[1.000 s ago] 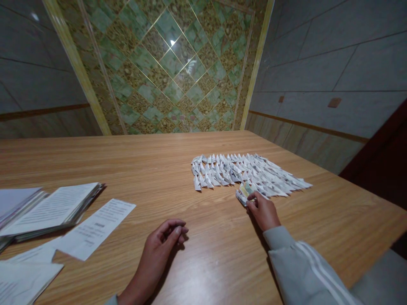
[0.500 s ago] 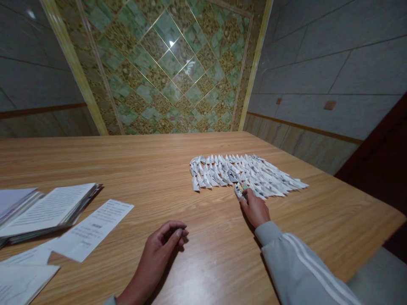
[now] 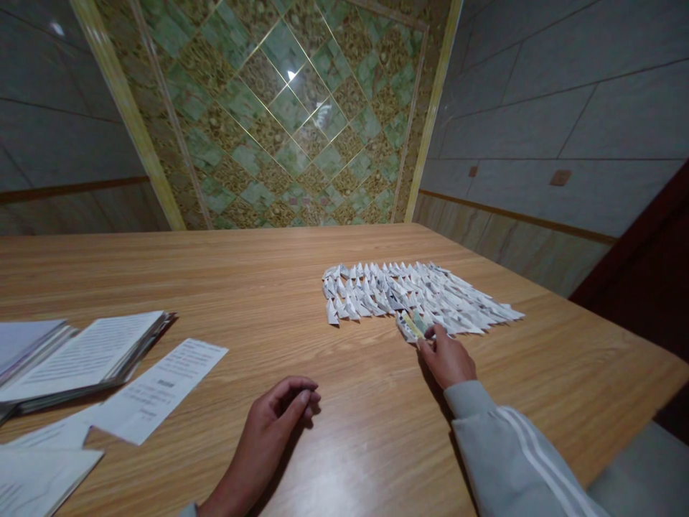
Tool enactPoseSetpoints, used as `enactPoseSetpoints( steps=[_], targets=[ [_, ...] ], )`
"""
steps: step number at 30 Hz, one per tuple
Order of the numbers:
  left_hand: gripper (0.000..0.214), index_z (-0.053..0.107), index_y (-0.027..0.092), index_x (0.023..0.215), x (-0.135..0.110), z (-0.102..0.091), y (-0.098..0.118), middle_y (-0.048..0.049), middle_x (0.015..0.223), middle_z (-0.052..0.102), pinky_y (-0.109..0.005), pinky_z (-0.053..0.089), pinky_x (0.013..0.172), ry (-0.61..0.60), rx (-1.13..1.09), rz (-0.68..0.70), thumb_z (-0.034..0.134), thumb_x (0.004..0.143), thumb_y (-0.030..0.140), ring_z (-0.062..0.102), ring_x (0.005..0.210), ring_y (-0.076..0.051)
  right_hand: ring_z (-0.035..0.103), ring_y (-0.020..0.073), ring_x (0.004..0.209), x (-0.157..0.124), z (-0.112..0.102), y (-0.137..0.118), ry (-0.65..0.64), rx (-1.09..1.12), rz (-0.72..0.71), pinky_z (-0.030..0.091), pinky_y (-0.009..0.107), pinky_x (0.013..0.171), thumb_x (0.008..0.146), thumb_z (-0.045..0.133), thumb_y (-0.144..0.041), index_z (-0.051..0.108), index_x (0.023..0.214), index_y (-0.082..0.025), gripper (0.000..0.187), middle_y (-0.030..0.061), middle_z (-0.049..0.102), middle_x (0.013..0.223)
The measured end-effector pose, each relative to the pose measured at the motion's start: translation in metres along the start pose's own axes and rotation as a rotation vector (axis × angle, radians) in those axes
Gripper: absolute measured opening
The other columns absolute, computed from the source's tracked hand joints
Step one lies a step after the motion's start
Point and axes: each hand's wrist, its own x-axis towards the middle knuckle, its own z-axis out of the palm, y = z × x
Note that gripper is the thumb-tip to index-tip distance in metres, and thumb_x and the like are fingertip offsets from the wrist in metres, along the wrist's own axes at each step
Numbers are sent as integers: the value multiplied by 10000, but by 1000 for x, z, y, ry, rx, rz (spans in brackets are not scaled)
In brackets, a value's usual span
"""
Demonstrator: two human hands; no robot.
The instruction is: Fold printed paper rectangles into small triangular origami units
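Note:
Many small white folded paper boats [image 3: 371, 294] stand in close rows on the wooden table. At the near edge of the rows sits a paper boat [image 3: 410, 327] with green and yellow print. My right hand [image 3: 449, 359] is closed on its right end, thumb and fingers at the paper; the fingertips partly hide that end. My left hand [image 3: 280, 413] rests on the table, nearer to me and to the left. Its fingers are loosely curled against the thumb, and nothing shows in them.
To the left lies a stack of printed papers or booklets [image 3: 91, 352]. A loose printed strip [image 3: 161, 388] and more sheets [image 3: 43, 474] lie nearer to me. The table [image 3: 258, 287] reaches toward a tiled wall [image 3: 291, 143].
My right hand has slid to the right along the printed paper boat, uncovering more of it. The boat and my left hand have hardly moved.

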Motion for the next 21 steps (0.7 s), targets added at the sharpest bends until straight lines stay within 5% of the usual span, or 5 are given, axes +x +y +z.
enactPoseSetpoints(
  steps=[11,21],
  targets=[
    [249,714,144,848,-1,2,4,-81,744,717,-291,519,591,-3,-2,11,724,755,374,639,656,-194,627,205,810,23,13,13,85,115,-55,333,256,645,977,380,-249,625,928,-173,261,110,714,914],
    [226,714,140,834,-2,3,5,-75,709,708,-283,509,569,2,21,26,714,750,350,618,604,-175,587,201,733,34,21,16,179,246,-145,354,260,653,927,422,-336,654,823,-175,301,83,690,795]
  ],
)
